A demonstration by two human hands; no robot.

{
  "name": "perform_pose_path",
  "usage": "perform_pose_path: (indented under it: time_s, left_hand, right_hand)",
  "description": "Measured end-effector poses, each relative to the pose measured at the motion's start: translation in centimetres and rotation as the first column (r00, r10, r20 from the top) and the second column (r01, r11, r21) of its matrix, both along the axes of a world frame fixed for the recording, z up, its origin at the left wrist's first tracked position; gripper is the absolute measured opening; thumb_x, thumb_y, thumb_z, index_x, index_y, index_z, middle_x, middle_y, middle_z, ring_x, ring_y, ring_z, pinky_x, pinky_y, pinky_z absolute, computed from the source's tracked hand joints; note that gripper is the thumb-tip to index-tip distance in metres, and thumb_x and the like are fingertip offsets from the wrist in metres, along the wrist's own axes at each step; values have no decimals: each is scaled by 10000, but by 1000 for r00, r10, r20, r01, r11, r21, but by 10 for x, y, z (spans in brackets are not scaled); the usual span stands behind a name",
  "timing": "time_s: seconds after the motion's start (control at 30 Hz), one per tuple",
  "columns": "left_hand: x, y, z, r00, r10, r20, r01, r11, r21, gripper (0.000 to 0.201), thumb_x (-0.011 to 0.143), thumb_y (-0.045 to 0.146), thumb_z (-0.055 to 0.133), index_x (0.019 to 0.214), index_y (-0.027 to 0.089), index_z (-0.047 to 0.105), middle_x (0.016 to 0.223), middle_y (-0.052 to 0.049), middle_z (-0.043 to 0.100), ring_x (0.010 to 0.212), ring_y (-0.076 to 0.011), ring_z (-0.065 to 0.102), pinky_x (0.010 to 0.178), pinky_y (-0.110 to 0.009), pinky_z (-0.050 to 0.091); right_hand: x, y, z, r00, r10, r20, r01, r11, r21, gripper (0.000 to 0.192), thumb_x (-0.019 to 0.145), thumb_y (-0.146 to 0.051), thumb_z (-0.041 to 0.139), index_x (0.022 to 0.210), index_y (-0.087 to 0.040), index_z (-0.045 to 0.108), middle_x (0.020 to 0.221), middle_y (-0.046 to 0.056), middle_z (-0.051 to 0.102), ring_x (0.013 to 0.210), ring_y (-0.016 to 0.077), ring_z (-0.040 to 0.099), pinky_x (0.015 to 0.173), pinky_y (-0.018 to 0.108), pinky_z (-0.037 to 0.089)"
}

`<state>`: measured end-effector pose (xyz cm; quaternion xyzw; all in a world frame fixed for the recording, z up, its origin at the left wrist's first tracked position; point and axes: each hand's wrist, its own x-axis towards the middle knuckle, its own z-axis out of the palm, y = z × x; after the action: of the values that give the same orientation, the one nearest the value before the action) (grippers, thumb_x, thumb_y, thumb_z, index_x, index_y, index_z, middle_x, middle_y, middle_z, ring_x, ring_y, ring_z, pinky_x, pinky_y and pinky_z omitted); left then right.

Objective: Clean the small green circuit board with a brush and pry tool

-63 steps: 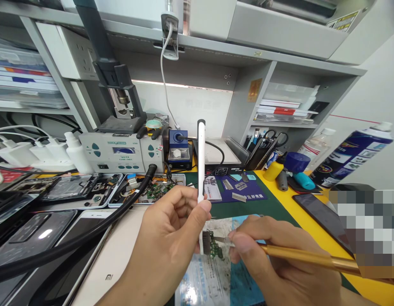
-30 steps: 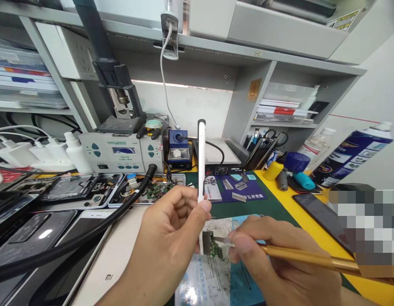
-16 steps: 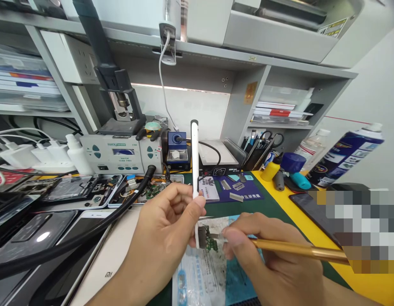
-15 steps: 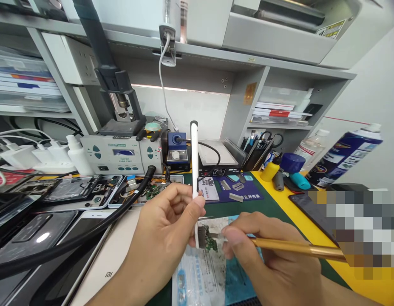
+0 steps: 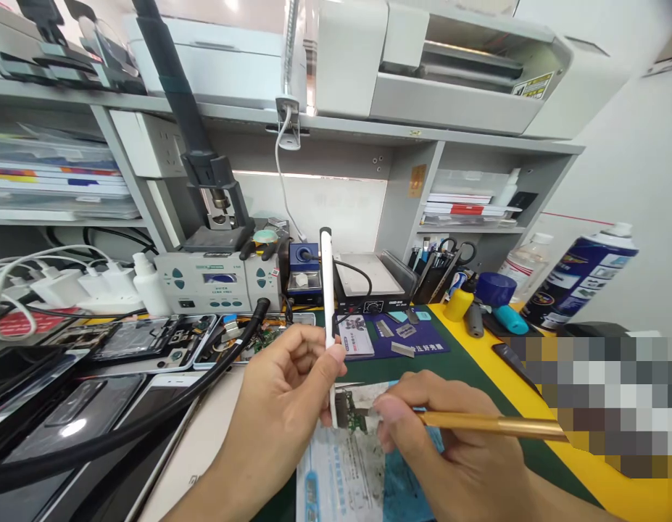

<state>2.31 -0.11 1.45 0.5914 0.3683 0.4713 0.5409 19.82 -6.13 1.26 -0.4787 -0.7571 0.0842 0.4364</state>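
My left hand (image 5: 278,406) grips a white phone (image 5: 327,290), held upright and seen edge-on above the green mat (image 5: 455,362). A small green circuit board (image 5: 351,411) shows at the phone's lower end. My right hand (image 5: 449,449) holds a gold-handled tool (image 5: 493,424) like a pen. Its thin metal tip touches the circuit board. Under both hands lies a printed plastic bag (image 5: 346,471).
A soldering station (image 5: 216,279) and a hot plate (image 5: 368,279) stand at the back. Opened phones (image 5: 134,337) and a black hose (image 5: 151,417) fill the left. A purple parts mat (image 5: 406,335), a blue spray can (image 5: 580,275), bottles and a tool holder (image 5: 438,268) sit to the right.
The view has tilted up, so the bench and shelves sit lower in frame. Both hands keep their hold on the phone and the tool, with the tip still at the board.
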Motion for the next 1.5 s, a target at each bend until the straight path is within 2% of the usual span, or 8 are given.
perform_pose_path:
  time_s: [0.13, 0.33, 0.53, 0.63, 0.83, 0.97, 1.13, 1.5]
  left_hand:
    - [0, 1, 4, 999, 4, -48, -1, 999, 54, 229, 931, 404, 649, 873, 185, 612, 739, 29, 612, 535, -94, 519, 477, -203, 482]
    - [3, 2, 7, 998, 4, -65, 2, 997, 80, 252, 917, 431, 649, 866, 184, 626, 728, 27, 616, 510, -91, 509, 451, -196, 487]
    - [0, 2, -4, 999, 31, -38, -29, 999, 43, 283, 890, 459, 676, 859, 185, 612, 722, 32, 634, 438, -74, 509, 401, -188, 464]
    - [-4, 3, -11, 998, 55, -4, -55, 998, 12, 284, 889, 466, 677, 877, 192, 603, 746, 34, 639, 439, -81, 523, 409, -209, 486]
    - [-8, -2, -14, 996, 71, 55, -70, 997, -9, 264, 887, 448, 682, 899, 191, 618, 722, 31, 651, 430, -92, 556, 450, -228, 497]
    - [-8, -4, -17, 997, 44, 65, -43, 999, -21, 247, 897, 442, 671, 900, 203, 607, 606, 56, 609, 436, -109, 574, 480, -221, 500]
    - [-8, -3, -20, 995, 51, 92, -49, 999, -20, 245, 895, 440, 672, 882, 205, 602, 717, 30, 662, 455, -102, 588, 488, -220, 502]
    - [-7, -2, -21, 992, 105, 74, -102, 994, -33, 273, 897, 474, 666, 892, 208, 607, 742, 35, 657, 474, -107, 605, 497, -229, 519]
  right_hand:
    - [3, 2, -3, 998, -4, -59, 5, 1000, 3, 256, 978, -237, 516, 744, -207, 613, 622, -16, 638, 547, 138, 612, 562, 272, 485]
    - [3, 10, -14, 932, 12, -362, -53, 993, -104, 248, 1012, -323, 534, 817, -208, 635, 617, -22, 637, 528, 129, 619, 506, 233, 484]
    - [1, 13, -13, 862, -9, -506, -55, 992, -112, 244, 1026, -384, 529, 942, -232, 700, 697, -20, 689, 505, 96, 639, 477, 193, 485]
    - [2, 15, -13, 862, -30, -505, -57, 986, -155, 254, 1038, -409, 498, 1018, -255, 699, 757, -14, 719, 519, 96, 653, 478, 190, 485]
    - [6, 15, -13, 951, -11, -310, -101, 935, -341, 176, 1004, -418, 552, 1036, -281, 659, 745, -23, 672, 656, 142, 643, 605, 234, 488]
    - [5, 15, -13, 910, 56, -411, -261, 848, -462, 152, 967, -390, 610, 1065, -275, 625, 852, -9, 655, 701, 147, 610, 631, 243, 485]
    - [3, 18, -17, 882, 41, -470, -330, 766, -551, 181, 957, -413, 614, 1008, -239, 621, 777, -14, 608, 656, 136, 542, 597, 239, 426]
    - [0, 17, -10, 862, 12, -507, -346, 744, -571, 183, 952, -396, 629, 996, -218, 629, 700, -28, 599, 582, 99, 500, 531, 184, 392]
